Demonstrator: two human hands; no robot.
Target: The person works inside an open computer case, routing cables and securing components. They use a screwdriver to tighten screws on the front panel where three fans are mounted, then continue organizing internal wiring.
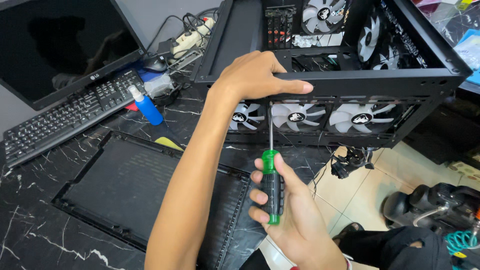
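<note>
Green-and-black-handled screwdriver [271,186] w/ thin steel shaft sits at centre frame, upright, tip up against the underside of the front rail of the big black metal PC case [350,80], just below the left hand; right hand [290,210] is wrapped round the handle, thumb on the green top, fingers curled over the black grip. Left hand [257,77] lies palm-down over that same top rail, fingers closed over the edge, steadying it.

Progress, as a judgement: case already opened up; a black mesh side panel [130,190] is off and lies flat on the counter, lower left of frame; screwdriver is engaged at the rail, so fastening work there looks mid-way; can't tell if the screw is going in or out, screw itself not visible.

Contents of case: three white-bladed fans [297,117] in a row behind the front rail, centre to right; more white fans [322,12] at the top edge and upper right inside; dark board parts and cables inside, detail unclear.

Outward: black marble-pattern counter [30,235]; blue spray bottle w/ white nozzle [146,106] left of case; black keyboard [65,117] and dark monitor [55,45] upper left; power strip w/ cables [192,35] top centre.
</note>
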